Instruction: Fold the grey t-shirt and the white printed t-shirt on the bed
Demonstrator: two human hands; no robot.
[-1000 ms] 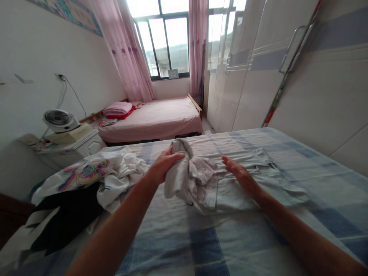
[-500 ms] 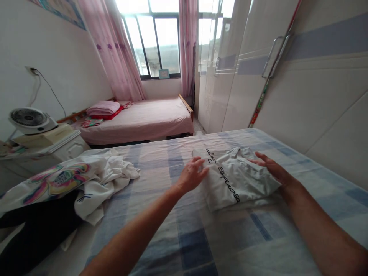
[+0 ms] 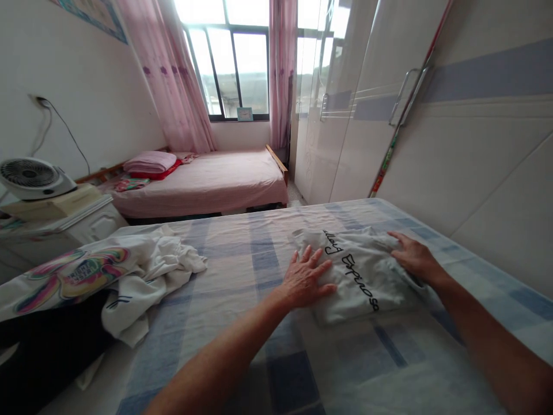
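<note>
A folded light grey-green T-shirt [image 3: 358, 274] with black script lettering lies on the bed in front of me. My left hand [image 3: 305, 279] rests flat on its left side, fingers spread. At the shirt's right edge is my right hand [image 3: 412, 259], its index finger stretched out and apart from the other fingers, touching the cloth. Its lower fingers are partly hidden. Off to the left lies a heap of clothes: a white shirt [image 3: 147, 268] with a colourful print and a black garment [image 3: 60, 351].
A blue-and-white checked sheet [image 3: 228, 248] covers the bed. Beyond stands a second bed with a pink sheet [image 3: 224, 173] and folded bedding [image 3: 151, 162]. A fan [image 3: 37, 177] sits on a cabinet at left; a tall wardrobe [image 3: 354, 115] lines the right.
My left hand has come down flat onto the shirt. The shirt's right part now lies folded in more, and my right hand has shifted slightly left and lower. The view has turned slightly right.
</note>
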